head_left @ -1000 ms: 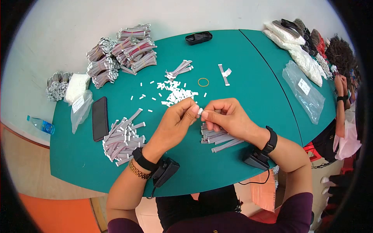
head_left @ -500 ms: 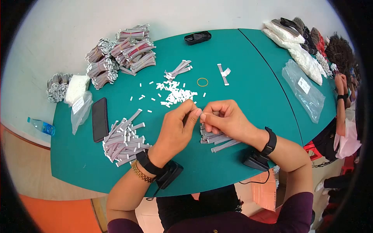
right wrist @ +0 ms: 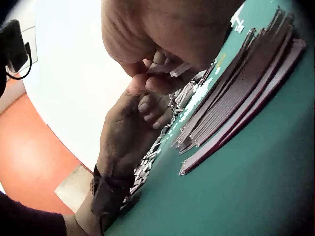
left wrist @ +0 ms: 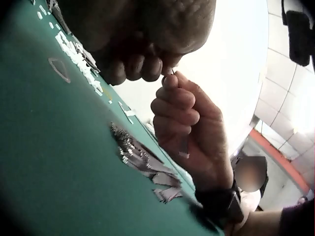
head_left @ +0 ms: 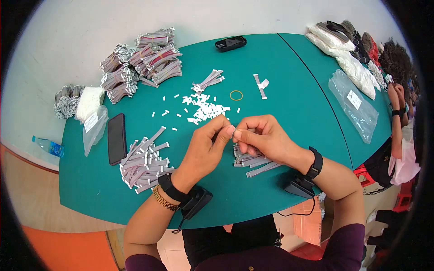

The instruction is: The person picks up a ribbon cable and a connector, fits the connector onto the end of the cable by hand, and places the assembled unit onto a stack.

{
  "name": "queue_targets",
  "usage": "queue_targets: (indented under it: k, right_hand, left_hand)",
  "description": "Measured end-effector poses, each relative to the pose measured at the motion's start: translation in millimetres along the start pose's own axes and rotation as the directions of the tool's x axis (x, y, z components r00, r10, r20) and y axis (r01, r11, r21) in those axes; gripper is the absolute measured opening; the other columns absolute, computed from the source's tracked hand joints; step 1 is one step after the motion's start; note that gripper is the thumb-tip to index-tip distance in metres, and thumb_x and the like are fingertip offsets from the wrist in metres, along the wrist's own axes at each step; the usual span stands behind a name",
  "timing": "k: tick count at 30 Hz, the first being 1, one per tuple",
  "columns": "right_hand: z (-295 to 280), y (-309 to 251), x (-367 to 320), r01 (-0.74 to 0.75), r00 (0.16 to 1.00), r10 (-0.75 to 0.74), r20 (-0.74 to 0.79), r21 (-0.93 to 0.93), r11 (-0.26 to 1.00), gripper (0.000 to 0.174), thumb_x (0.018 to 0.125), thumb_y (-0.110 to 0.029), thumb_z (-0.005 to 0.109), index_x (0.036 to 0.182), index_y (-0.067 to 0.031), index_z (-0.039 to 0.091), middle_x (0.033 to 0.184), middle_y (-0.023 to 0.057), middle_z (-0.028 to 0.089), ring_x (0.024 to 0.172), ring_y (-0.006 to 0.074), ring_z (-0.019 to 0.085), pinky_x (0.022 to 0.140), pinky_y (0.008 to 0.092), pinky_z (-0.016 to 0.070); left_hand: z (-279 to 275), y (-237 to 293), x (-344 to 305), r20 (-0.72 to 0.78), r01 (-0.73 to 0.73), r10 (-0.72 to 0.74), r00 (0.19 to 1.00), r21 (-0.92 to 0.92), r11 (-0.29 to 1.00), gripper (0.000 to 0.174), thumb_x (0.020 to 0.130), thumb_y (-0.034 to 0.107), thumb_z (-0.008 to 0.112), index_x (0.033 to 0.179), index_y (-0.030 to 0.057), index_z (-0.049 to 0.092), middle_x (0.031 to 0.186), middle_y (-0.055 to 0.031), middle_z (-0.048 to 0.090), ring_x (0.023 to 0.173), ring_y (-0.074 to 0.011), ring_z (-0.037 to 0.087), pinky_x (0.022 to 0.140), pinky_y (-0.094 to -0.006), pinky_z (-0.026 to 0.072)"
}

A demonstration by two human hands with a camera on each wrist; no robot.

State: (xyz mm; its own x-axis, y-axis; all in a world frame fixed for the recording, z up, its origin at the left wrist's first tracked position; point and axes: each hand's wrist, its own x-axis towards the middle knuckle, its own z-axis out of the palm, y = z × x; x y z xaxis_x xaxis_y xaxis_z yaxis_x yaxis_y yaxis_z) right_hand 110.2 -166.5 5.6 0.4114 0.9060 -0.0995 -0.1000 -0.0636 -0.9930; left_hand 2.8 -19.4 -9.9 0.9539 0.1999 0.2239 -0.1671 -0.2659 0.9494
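Observation:
The left hand (head_left: pixel 203 147) and the right hand (head_left: pixel 266 139) meet at their fingertips above the table. Between them the left thumb and finger pinch a small piece, nearly all covered. In the right wrist view, a short grey ribbon cable with a white connector (right wrist: pixel 181 69) lies within the right hand's curled fingers; its lower end (left wrist: pixel 184 149) shows below them in the left wrist view. Loose small white pieces (head_left: pixel 209 110) lie beyond the hands. Grey ribbon cables (head_left: pixel 262 169) lie under the right hand, with a looser heap (head_left: pixel 142 165) left of the left hand.
Bundled cables (head_left: pixel 158 58) are stacked at the back left. A phone (head_left: pixel 116 139), plastic bags (head_left: pixel 355 106), a rubber band (head_left: pixel 236 95), a black case (head_left: pixel 230 43) and a single cable (head_left: pixel 261 87) lie on the green table (head_left: pixel 298 113). Another person's arm shows at the right.
The white piece seen between the fingertips a second ago is now almost covered by them. The left hand and wrist have turned slightly, and the right hand has barely moved.

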Motion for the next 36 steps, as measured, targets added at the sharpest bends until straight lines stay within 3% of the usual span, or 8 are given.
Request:
queue_targets:
  k: [5,11,14,29,36]
  right_hand:
    - [0,0,0,0.046,0.999,-0.046,0.024,-0.019,0.999,0.018,0.09,-0.019,0.056,0.08,-0.0051,0.061,0.062,-0.0022,0.057,0.051,0.0006,0.045,0.045,0.0163,0.0345]
    - [1,3,0,0.052,0.996,-0.052,0.066,-0.001,0.999,0.017,0.09,-0.019,0.057,0.08,-0.0049,0.061,0.063,-0.0019,0.057,0.052,0.0009,0.045,0.046,0.0165,0.0351]
    - [1,4,0,0.049,0.996,-0.049,0.073,0.006,0.999,0.017,0.09,-0.018,0.057,0.08,-0.0047,0.061,0.063,-0.0016,0.057,0.052,0.001,0.045,0.047,0.0165,0.0357]
    - [4,4,-5,0.068,0.998,-0.068,0.009,-0.045,0.997,0.02,0.091,-0.019,0.057,0.077,-0.0043,0.059,0.061,-0.0022,0.057,0.052,0.0008,0.045,0.045,0.0171,0.035]
    - [2,2,2,0.056,0.998,-0.055,0.026,-0.041,0.998,0.018,0.091,-0.019,0.056,0.081,-0.004,0.06,0.062,-0.0025,0.056,0.052,0.0011,0.044,0.046,0.0173,0.0352]
  left_hand:
    - [-9,12,3,0.129,0.177,-0.154,0.98,-0.198,0.964,0.032,0.098,0.028,0.042,0.076,0.005,0.043,0.067,0.0025,0.037,0.062,-0.0062,0.031,0.054,-0.0224,0.0292]
    - [-14,9,4,0.204,0.119,-0.094,0.974,-0.115,0.986,0.035,0.098,0.031,0.041,0.074,0.0056,0.039,0.066,0.0028,0.033,0.062,-0.007,0.03,0.055,-0.0234,0.0294]
    - [-14,5,4,0.208,0.098,-0.066,0.976,-0.146,0.984,0.032,0.097,0.031,0.044,0.076,0.0073,0.044,0.066,0.0049,0.036,0.057,-0.0034,0.029,0.05,-0.0202,0.0237]
    - [-5,3,0,0.142,0.078,-0.068,0.988,-0.066,0.995,0.033,0.097,0.027,0.043,0.073,0.0048,0.039,0.064,0.0028,0.031,0.061,-0.0068,0.028,0.053,-0.0239,0.0268]
    - [-12,5,5,0.177,0.197,-0.152,0.973,-0.275,0.941,0.035,0.097,0.03,0.043,0.073,0.0057,0.042,0.066,0.0041,0.035,0.061,-0.0052,0.031,0.053,-0.0218,0.0282]
